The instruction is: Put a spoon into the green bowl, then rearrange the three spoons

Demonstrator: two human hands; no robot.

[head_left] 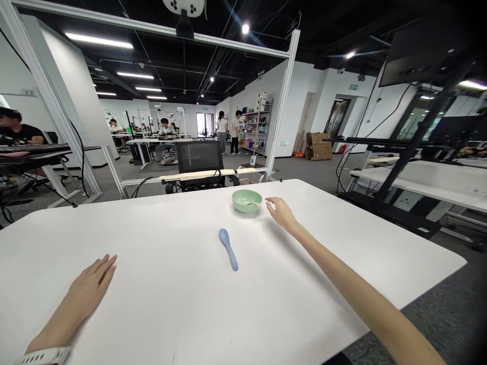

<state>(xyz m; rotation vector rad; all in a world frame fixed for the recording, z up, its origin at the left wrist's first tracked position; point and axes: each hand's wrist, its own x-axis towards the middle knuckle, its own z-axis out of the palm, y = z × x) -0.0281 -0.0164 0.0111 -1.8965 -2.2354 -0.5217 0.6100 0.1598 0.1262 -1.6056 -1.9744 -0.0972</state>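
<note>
A green bowl [242, 207] stands upright towards the far side of the white table [167, 284]. Something small and pale, perhaps a spoon, lies inside it; its kind is hard to make out. Just right of the bowl's rim, my right hand [280, 213] reaches out with thumb and fingers apart, holding nothing. A small gap seems to separate it from the bowl. The blue spoon [229, 249] rests on the table nearer to me, its handle pointing my way. On the left, my left hand [91, 286] lies flat with fingers stretched, and a pale watch strap circles the wrist.
A metal frame [283, 111] rises behind the table's far edge, with a black mesh chair [201, 157] beyond it. On the right stands a dark metal stand [414, 132] beside another white table. Several people sit or stand farther back.
</note>
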